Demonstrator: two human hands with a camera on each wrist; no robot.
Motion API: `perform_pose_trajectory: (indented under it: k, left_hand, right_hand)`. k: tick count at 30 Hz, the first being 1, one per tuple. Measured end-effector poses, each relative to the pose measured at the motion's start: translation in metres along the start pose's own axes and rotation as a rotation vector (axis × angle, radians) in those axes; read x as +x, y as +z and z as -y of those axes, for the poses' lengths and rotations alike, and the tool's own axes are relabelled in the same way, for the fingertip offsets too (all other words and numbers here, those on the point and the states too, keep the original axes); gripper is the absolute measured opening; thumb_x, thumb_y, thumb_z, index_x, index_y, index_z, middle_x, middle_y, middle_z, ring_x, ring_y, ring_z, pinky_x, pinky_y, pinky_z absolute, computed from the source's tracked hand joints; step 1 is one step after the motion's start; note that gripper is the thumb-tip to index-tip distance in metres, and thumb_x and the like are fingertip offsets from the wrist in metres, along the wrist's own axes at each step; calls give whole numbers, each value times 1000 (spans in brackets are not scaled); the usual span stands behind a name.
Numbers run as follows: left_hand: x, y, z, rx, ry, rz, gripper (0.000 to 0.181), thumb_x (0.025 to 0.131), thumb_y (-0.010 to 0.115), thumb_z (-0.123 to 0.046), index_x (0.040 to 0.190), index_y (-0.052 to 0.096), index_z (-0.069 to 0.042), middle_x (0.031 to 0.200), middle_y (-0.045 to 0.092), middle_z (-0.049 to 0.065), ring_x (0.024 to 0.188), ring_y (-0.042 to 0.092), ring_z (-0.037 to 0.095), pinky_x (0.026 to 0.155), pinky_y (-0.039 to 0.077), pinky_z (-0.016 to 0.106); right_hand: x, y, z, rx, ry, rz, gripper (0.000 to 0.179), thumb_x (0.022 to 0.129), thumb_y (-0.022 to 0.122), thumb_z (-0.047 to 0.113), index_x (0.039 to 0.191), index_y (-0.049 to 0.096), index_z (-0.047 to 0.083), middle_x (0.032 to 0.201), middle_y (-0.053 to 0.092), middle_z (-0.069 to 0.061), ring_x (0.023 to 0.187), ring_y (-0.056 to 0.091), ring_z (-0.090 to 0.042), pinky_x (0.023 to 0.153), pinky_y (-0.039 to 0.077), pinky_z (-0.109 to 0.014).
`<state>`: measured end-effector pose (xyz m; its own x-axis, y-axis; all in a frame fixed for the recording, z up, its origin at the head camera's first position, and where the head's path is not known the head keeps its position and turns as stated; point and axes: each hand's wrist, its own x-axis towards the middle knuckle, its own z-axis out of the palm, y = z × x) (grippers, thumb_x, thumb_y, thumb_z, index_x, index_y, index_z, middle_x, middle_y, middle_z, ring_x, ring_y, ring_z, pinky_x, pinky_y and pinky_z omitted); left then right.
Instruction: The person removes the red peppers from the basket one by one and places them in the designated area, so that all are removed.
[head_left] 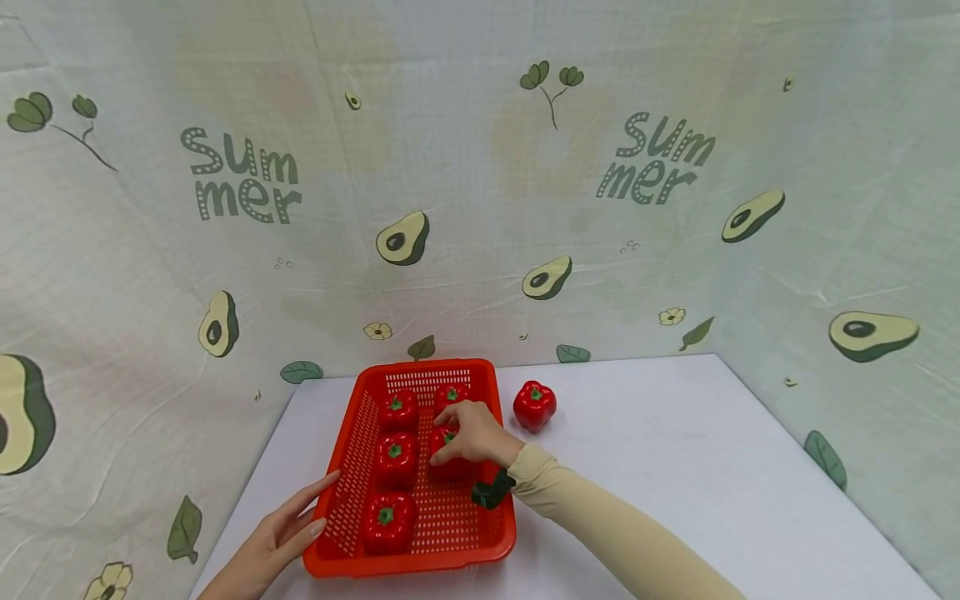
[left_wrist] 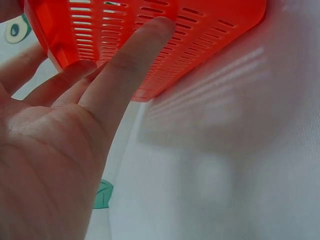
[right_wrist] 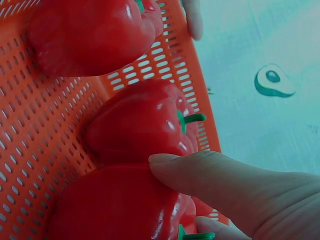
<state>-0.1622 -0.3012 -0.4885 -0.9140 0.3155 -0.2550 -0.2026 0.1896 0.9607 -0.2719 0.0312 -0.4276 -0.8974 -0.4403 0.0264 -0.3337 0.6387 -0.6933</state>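
A red bell pepper [head_left: 448, 465] sits in the right column of the red plastic basket [head_left: 408, 568], and my right hand [head_left: 476, 433] grips it from above. Close up in the right wrist view, my thumb [right_wrist: 200, 172] lies against that pepper [right_wrist: 115, 205]. Its underside is hidden. Just behind it is another bell pepper [head_left: 452, 393], partly covered by my fingers. Several more bell peppers line the basket's left side, such as the front one [head_left: 388, 523]. My left hand [head_left: 273, 537] touches the basket's outer left wall with its fingers straight, as the left wrist view also shows.
One loose bell pepper [head_left: 535, 406] stands on the white table [head_left: 645, 467], right of the basket. A pale cloth [head_left: 465, 167] printed with avocados and leaves hangs behind and on both sides. A dark wrist strap [head_left: 492, 489] is by my right wrist.
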Motion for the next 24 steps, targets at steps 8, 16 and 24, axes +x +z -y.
perform_pose_trajectory:
  k: [8, 16, 24]
  left_hand:
    - [0, 0, 1, 1, -7, -15, 62, 104, 53, -27, 158, 24, -28, 164, 17, 7, 141, 37, 36, 95, 51, 44]
    - [0, 1, 1, -6, 3, -7, 61, 105, 51, -25, 159, 23, -25, 164, 17, 9, 140, 38, 35, 96, 51, 44]
    - [0, 2, 0, -2, 0, -33, 61, 104, 53, -26, 158, 25, -26, 164, 18, 7, 143, 31, 38, 95, 52, 43]
  right_hand:
    - [0, 1, 0, -1, 0, -8, 50, 71, 92, 26, 113, 73, 9, 109, 67, -9, 98, 59, -21, 79, 53, -33]
    - [-1, 0, 1, 23, 1, -9, 49, 72, 91, 25, 114, 72, 8, 110, 66, -10, 100, 58, -23, 80, 53, -35]
    - [-2, -1, 3, 20, -7, -19, 49, 71, 91, 25, 114, 72, 8, 109, 67, -9, 98, 58, -21, 78, 52, -33]
